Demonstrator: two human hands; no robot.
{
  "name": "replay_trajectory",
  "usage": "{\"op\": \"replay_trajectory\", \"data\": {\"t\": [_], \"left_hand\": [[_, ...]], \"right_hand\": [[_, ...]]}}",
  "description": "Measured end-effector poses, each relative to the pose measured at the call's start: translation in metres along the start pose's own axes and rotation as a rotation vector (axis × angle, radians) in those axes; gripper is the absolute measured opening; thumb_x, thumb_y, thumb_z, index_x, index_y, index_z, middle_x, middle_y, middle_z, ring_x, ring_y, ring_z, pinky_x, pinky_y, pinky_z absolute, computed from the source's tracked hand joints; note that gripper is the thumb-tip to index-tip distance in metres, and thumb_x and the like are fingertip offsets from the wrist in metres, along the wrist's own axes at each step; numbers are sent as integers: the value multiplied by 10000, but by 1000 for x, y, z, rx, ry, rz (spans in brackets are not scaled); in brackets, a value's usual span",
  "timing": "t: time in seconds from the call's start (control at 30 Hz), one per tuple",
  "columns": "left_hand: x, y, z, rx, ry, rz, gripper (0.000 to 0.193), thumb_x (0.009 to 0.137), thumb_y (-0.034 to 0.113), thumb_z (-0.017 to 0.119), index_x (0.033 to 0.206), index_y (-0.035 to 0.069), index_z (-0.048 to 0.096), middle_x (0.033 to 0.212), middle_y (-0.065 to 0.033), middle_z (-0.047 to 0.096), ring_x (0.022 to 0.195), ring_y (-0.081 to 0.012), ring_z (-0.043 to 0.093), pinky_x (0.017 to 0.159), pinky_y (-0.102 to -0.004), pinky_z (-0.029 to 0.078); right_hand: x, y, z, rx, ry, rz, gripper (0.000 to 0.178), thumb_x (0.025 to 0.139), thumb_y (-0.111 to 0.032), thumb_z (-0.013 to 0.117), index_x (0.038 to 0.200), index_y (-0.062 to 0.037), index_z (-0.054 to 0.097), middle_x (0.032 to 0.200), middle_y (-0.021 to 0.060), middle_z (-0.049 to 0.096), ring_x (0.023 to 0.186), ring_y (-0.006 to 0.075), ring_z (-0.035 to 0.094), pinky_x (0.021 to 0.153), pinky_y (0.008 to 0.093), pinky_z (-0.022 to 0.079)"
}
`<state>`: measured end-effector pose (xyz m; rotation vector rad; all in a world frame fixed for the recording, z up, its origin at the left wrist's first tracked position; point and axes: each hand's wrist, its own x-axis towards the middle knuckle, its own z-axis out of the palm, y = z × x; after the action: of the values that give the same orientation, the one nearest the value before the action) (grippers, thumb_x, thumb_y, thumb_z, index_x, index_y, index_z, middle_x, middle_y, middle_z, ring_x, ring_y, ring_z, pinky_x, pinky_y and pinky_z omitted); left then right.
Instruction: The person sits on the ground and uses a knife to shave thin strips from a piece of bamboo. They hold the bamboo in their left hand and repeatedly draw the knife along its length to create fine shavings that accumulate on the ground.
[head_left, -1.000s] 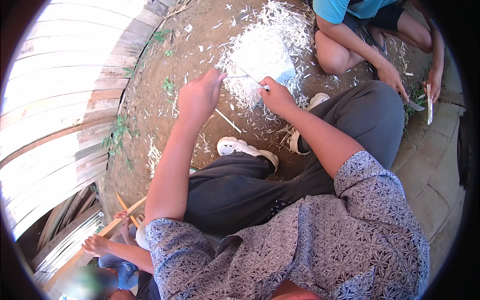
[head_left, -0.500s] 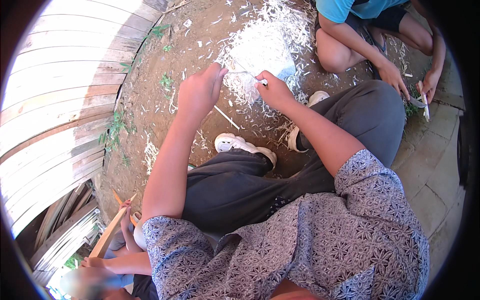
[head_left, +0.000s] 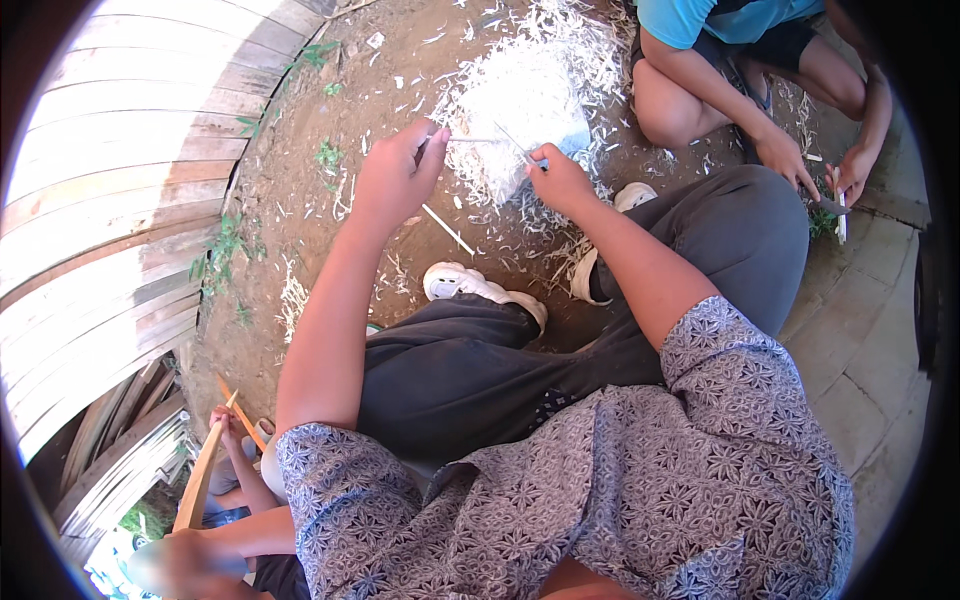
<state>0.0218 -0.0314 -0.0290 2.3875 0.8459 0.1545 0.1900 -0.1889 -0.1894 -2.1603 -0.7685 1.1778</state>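
Note:
My left hand (head_left: pixel 402 168) is closed on a thin pale wooden stick (head_left: pixel 470 140), which points to the right from between thumb and fingers. In my right hand (head_left: pixel 562 182) is a small knife (head_left: pixel 515 142), its narrow blade slanting up and left. The blade is close to the stick's far end; whether they touch, I cannot tell. Behind both hands a heap of pale wood shavings (head_left: pixel 475 95) covers a whitish sheet (head_left: pixel 570 135). Another pale stick (head_left: pixel 448 229) appears to lie on the dirt below my left hand.
At upper right a person in a blue shirt (head_left: pixel 668 20) squats, holding a blade and a pale piece of wood (head_left: pixel 842 218). Another person's arm at lower left holds a long wooden piece (head_left: pixel 205 470). A plank wall (head_left: pixel 120 185) stands left; paving (head_left: pixel 850 330) lies right.
My right hand and the knife have moved right along the stick, away from my left hand. The person at upper right has turned the piece of wood slightly. The view has shifted a little.

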Motion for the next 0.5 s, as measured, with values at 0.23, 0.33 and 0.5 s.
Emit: {"op": "replay_trajectory", "data": {"t": [0.23, 0.33, 0.5], "left_hand": [[5, -56, -22, -314, 227, -94, 345, 1050, 287, 559, 865, 17, 667, 704, -70, 679, 641, -153, 643, 609, -353, 501], [-6, -69, -52, -514, 327, -242, 374, 1057, 301, 549, 826, 31, 666, 772, -55, 702, 680, -133, 657, 639, -311, 543], [-46, -101, -84, -503, 380, -516, 470, 1055, 454, 522, 905, 22, 632, 810, -73, 703, 730, -142, 678, 689, -302, 566]], "right_hand": [[-1, -26, 7, 248, 10, -108, 510, 930, -430, 711, 1152, 23, 633, 847, 129, 691, 785, 252, 689, 715, 390, 540], [-5, -45, 17, 410, -342, -80, 517, 927, -455, 733, 1124, 17, 657, 720, 49, 611, 633, 151, 606, 593, 317, 498], [-32, -90, 49, 469, -662, -80, 400, 947, -422, 732, 1015, -37, 647, 641, -11, 528, 515, 92, 495, 505, 271, 428]]}}
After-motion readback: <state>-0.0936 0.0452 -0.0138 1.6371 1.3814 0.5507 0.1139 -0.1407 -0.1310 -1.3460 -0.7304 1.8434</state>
